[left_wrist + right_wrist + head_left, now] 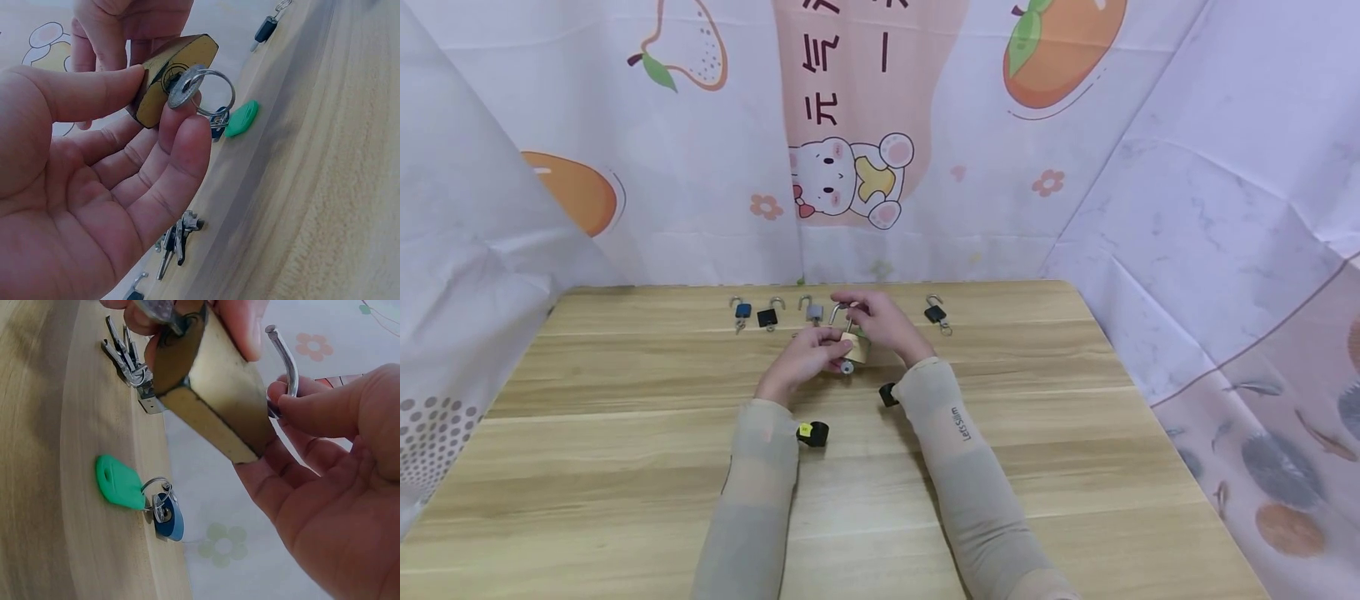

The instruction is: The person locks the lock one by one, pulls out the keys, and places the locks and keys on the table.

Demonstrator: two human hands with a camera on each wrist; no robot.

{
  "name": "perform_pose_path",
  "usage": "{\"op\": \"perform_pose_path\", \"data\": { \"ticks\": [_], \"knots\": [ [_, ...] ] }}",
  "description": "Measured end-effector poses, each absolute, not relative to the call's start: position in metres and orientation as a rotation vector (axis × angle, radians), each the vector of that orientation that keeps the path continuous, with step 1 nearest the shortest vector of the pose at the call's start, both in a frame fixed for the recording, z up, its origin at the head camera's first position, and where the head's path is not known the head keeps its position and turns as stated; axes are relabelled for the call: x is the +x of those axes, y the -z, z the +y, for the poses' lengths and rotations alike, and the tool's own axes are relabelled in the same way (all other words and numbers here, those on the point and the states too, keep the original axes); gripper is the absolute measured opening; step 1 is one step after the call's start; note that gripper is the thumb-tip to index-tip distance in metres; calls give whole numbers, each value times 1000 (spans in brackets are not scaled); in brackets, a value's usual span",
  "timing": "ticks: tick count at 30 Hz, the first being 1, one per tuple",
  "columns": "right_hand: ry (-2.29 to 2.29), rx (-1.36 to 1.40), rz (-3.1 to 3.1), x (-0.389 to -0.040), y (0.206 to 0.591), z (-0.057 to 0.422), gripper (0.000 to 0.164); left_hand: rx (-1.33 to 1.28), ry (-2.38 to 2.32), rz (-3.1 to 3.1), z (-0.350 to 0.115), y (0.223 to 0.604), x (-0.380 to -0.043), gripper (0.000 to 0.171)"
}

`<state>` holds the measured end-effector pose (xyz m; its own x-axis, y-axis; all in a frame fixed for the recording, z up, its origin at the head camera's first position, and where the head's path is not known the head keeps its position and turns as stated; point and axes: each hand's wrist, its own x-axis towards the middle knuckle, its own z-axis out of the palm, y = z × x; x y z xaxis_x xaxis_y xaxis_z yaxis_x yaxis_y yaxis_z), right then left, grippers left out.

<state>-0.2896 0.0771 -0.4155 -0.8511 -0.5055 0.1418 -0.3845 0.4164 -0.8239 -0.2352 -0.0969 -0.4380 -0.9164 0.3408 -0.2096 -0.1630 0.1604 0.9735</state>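
Observation:
Above the far part of the table, my left hand (803, 360) grips the body of a brass padlock (853, 347) between thumb and fingers. A key (182, 94) with a split ring (232, 94) sits in the keyhole at the bottom of the lock, beside my left fingertips. The steel shackle (286, 356) stands swung open, its free end out of the body. My right hand (886, 321) pinches the shackle near the body with thumb and fingers, as the right wrist view shows.
Left of my hands, a blue padlock (742, 311), a black padlock (767, 317) and a silver padlock (815, 312) lie open. Another dark padlock (935, 314) is on the right. Behind the hands are a green tag (119, 481) and a blue lock (170, 519). A printed curtain (700, 208) borders the table.

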Motion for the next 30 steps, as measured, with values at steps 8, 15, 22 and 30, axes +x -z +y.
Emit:
{"op": "perform_pose_path", "data": {
  "ticks": [8,15,22,30],
  "knots": [
    [1466,-786,2529,-286,413,79,29,166,-1805,2081,-98,441,-238,36],
    [1529,-778,2482,-282,409,80,26,104,-1801,2139,-101,440,-238,34],
    [1518,-712,2516,-282,405,81,25,70,-1819,2128,-103,438,-237,32],
    [1530,-667,2525,-284,404,85,30,56,-1871,2067,-107,434,-236,30]
  ]
}}
